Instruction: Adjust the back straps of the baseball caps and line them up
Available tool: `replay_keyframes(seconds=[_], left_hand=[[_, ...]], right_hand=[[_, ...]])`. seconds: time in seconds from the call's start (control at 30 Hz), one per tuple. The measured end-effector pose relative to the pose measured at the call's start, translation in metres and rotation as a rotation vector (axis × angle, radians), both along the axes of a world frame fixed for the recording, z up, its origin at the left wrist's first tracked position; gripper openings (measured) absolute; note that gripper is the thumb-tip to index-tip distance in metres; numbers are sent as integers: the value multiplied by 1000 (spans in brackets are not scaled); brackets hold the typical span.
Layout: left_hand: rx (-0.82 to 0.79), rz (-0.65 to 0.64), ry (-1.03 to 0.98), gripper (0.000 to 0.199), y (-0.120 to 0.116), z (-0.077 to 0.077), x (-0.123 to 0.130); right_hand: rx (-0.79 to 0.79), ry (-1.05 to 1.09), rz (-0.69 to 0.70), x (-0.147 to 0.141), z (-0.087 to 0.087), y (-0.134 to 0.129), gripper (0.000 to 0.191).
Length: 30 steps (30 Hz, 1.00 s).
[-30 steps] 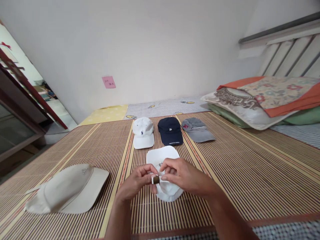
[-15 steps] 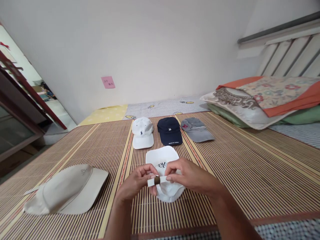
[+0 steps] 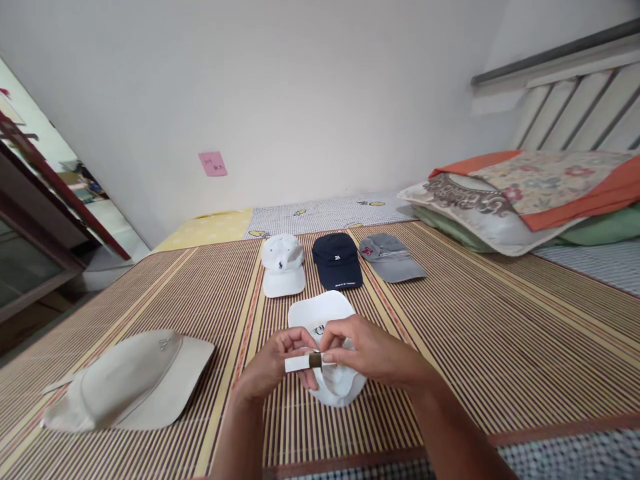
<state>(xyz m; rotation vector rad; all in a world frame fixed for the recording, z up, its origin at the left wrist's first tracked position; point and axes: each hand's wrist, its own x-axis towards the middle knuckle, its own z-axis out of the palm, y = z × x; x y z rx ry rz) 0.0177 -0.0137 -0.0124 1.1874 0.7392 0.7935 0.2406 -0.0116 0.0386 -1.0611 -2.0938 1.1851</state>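
Note:
A white baseball cap (image 3: 321, 310) with dark lettering on its front lies in front of me, its brim pointing away. My left hand (image 3: 275, 361) pinches the cap's back strap (image 3: 297, 363) next to a dark brass-coloured buckle (image 3: 315, 360). On the buckle's other side, my right hand (image 3: 363, 350) is closed, thumb and forefinger gripping the strap close against it. The strap's white end sticks out to the left of the buckle. My right fingers cover part of the lettering and crown.
Behind are a white cap (image 3: 283, 265), a navy cap (image 3: 337, 261) and a grey cap (image 3: 393, 258) in a row. At left a beige cap (image 3: 130, 380) lies on the striped mat (image 3: 480, 353). Pillows (image 3: 530, 193) are stacked at right, and a wall (image 3: 325, 100) stands behind.
My right hand has slid left up to the buckle. More of the strap's white end now shows left of the buckle. The other caps stay where they were.

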Motion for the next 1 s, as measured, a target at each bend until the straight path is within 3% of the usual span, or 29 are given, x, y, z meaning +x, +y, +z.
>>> replay_keyframes(seconds=[0.17, 0.33, 0.5, 0.8, 1.0], left_hand=[[-13, 13, 7, 37, 2, -3, -3], [-16, 25, 30, 37, 3, -5, -3], [-13, 12, 6, 38, 4, -7, -5], [-9, 2, 4, 40, 3, -7, -6], [38, 3, -32, 62, 1, -3, -8]], right_hand=[[47, 39, -48, 25, 4, 6, 18], [12, -28, 4, 49, 1, 11, 16], [-67, -29, 30, 43, -5, 12, 12], [-74, 5, 35, 33, -7, 12, 10], [-80, -8, 31, 31, -7, 10, 9]])
